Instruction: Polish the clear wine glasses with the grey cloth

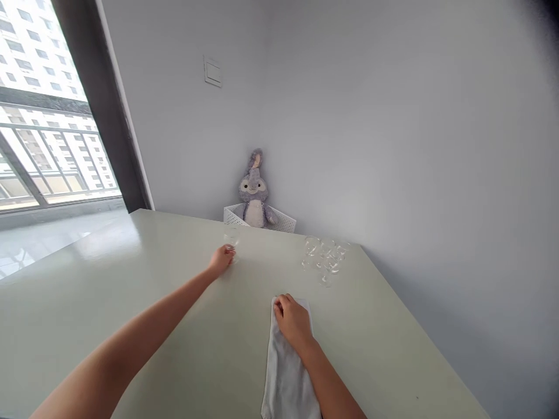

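Note:
My left hand is stretched out to the far side of the table, its fingers closed around the stem of a clear glass that stands upright. Nearer to me, my right hand rests on the upper end of a light grey cloth, with its fingers curled at the cloth's top edge. The cloth lies lengthwise toward me, partly under my right forearm. Several clear stemmed glasses are grouped close together at the table's far right.
The pale green table has its right edge beside a grey wall. Behind its far edge, a grey plush toy sits in a white perforated basket. A window is at the left.

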Demonstrator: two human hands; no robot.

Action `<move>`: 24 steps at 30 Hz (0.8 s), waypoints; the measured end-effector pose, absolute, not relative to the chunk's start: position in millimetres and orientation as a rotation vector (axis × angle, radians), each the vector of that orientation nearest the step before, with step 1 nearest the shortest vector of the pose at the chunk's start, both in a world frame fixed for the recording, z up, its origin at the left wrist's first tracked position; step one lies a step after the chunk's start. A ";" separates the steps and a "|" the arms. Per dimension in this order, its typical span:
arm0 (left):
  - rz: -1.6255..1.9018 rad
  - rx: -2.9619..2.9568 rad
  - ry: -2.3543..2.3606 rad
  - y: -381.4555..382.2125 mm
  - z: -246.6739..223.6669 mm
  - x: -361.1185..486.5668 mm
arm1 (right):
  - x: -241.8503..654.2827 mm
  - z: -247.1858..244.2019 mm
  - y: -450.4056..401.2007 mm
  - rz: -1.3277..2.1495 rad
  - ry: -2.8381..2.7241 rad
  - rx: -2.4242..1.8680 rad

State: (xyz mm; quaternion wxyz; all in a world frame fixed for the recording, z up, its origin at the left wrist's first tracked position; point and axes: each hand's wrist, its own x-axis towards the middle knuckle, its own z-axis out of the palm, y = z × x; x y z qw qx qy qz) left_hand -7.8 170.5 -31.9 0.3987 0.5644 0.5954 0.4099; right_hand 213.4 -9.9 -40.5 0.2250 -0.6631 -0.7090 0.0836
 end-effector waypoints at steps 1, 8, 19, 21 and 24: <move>1.074 1.400 1.550 175.5 -30.6 -25.3 | 213.5 -41.5 -9.5 0.231 -1.950 -1.828; 1.243 1.217 1.768 199.3 -19.2 -105.2 | 214.5 -45.6 -8.2 0.207 -1.940 -1.840; 1.461 1.174 2.034 156.5 -21.9 -71.4 | 213.2 -45.0 -8.1 0.168 -1.948 -1.846; 1.394 1.330 1.889 146.7 -25.7 -39.0 | 211.4 -43.4 -8.6 0.165 -1.955 -1.844; 1.183 1.528 1.586 142.7 -28.9 22.8 | 209.0 -40.5 -9.2 0.177 -1.964 -1.855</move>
